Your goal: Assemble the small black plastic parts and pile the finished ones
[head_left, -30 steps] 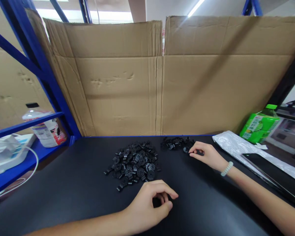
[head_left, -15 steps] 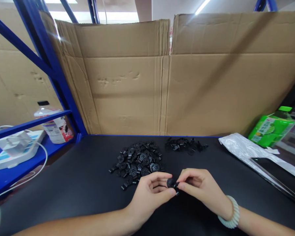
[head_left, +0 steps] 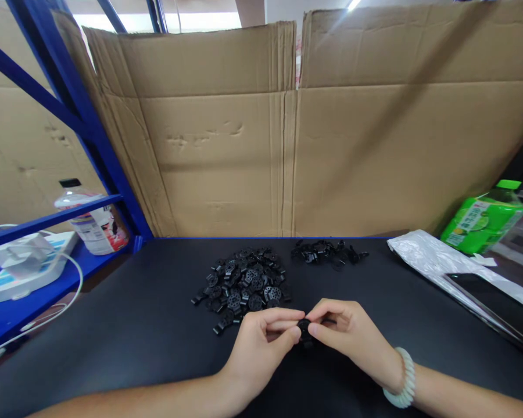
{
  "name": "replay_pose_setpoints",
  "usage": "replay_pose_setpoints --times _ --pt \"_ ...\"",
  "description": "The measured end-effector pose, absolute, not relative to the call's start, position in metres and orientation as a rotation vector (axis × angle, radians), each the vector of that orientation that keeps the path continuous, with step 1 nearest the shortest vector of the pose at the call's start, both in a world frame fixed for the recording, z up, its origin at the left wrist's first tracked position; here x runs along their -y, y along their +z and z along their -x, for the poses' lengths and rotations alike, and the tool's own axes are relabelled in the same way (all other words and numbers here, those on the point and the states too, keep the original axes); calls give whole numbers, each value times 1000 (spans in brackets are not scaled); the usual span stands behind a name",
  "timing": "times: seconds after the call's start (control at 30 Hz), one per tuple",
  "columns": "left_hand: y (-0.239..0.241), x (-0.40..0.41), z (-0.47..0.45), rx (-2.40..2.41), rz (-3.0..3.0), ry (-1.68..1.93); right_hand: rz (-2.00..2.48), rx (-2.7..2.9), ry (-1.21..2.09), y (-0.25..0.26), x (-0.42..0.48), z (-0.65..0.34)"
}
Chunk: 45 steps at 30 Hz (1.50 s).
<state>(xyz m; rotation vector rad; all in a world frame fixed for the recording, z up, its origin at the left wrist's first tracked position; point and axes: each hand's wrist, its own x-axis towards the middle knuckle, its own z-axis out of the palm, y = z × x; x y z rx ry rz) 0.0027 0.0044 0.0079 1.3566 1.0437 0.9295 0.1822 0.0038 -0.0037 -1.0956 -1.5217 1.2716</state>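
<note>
Between my two hands, just above the black tabletop, is a small round black plastic part (head_left: 304,328). My left hand (head_left: 261,342) pinches its left side with thumb and fingers. From the right, the thumb and forefinger of my right hand (head_left: 353,331) close on the same part; a thin dark piece shows near the curled fingers, its kind unclear. Behind my left hand lies a heap of black plastic parts (head_left: 248,281) with round perforated discs and short tabs. Farther back sits a smaller pile of black clip-like pieces (head_left: 325,253).
A silvery plastic bag (head_left: 422,252) and a dark phone (head_left: 492,296) lie at the right, near a green bottle (head_left: 482,220). On a blue shelf (head_left: 98,264) at left stand a labelled bottle (head_left: 98,226) and a white power strip (head_left: 35,273) with cables. Cardboard (head_left: 218,162) walls the back.
The fingers of both hands have drawn closer together around the round part, which has turned between them. The view has tilted slightly downward. Both piles look unchanged.
</note>
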Motion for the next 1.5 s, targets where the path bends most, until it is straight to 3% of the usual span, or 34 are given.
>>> replay_pose_setpoints --times 0.53,0.67,0.93,1.23,1.5 --pt "-1 -4 -1 -906 -1331 956 1146 1459 1153 0 -8 -185" --pt "-2 0 -3 -905 -1452 860 1171 1368 1039 4 -29 -186" --pt "-1 5 -4 -910 -1656 709 1201 1690 724 -3 -65 -170" --pt "-4 1 -4 -858 -1631 713 1477 1640 163 19 -100 -282" --pt "-3 1 -3 -858 -1627 691 1449 1735 127 7 -106 -283"
